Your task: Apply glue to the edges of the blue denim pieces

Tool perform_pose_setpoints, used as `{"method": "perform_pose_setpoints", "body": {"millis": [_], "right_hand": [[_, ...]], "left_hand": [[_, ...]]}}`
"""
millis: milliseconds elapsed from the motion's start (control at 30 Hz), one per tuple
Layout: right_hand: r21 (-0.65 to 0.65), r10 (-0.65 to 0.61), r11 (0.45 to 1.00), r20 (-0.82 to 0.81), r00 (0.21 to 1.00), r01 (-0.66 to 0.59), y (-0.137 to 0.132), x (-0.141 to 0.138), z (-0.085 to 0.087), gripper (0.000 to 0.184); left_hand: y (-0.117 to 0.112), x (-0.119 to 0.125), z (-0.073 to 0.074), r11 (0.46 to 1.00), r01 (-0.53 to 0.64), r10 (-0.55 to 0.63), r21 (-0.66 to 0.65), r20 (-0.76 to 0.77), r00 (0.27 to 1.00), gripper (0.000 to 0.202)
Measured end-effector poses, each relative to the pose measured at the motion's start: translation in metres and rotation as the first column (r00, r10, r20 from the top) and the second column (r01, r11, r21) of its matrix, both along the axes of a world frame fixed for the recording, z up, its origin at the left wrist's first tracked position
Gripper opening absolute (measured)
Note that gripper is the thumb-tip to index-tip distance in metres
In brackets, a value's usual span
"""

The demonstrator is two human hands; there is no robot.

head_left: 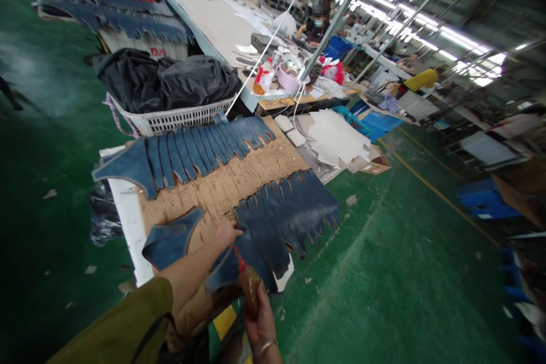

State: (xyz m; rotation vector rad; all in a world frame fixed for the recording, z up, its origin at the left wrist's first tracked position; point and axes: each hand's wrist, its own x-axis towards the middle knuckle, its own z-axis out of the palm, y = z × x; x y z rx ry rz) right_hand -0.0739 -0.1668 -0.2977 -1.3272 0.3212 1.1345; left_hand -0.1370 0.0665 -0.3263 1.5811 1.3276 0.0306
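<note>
My left hand rests on a brown board, its fingers curled down beside the near row of overlapping dark blue denim pieces. My right hand is closed around a brown squeeze bottle with a red nozzle, the nozzle pointing up toward a denim piece at the board's near edge. A single curved denim piece lies to the left. A second row of denim pieces lines the board's far side.
A white basket full of black fabric stands behind the board. A long worktable with bottles, bowl and papers runs back; other people work there. Cardboard sheets lie to the right. Green floor surrounds everything.
</note>
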Motion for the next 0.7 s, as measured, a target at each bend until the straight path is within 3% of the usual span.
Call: {"method": "perform_pose_setpoints", "body": {"millis": [133, 300, 400, 567, 700], "right_hand": [[-0.025, -0.012, 1.0, -0.001, 1.0, 0.012, 0.006, 0.003, -0.006, 0.047], [-0.018, 0.042, 0.999, -0.05, 0.998, -0.043, 0.006, 0.004, 0.003, 0.043], [-0.008, 0.088, 0.996, -0.084, 0.993, -0.089, 0.007, 0.007, 0.01, 0.041], [-0.014, 0.104, 0.994, -0.088, 0.991, -0.106, 0.013, 0.01, 0.011, 0.033], [-0.043, 0.115, 0.992, -0.048, 0.992, -0.117, 0.013, 0.012, 0.007, 0.033]], "left_hand": [[0.006, 0.008, -0.001, 0.999, 0.01, -0.008, 0.042, -0.051, 0.999, 0.026], [0.002, -0.003, 0.013, 0.989, -0.009, 0.025, 0.145, -0.105, 0.994, 0.028], [0.0, -0.037, 0.026, 0.964, -0.014, 0.046, 0.265, -0.112, 0.993, 0.03], [0.005, -0.122, 0.041, 0.926, -0.058, 0.159, 0.374, -0.246, 0.956, 0.038], [0.01, -0.169, 0.039, 0.933, -0.066, 0.177, 0.354, -0.291, 0.94, 0.073]]}}
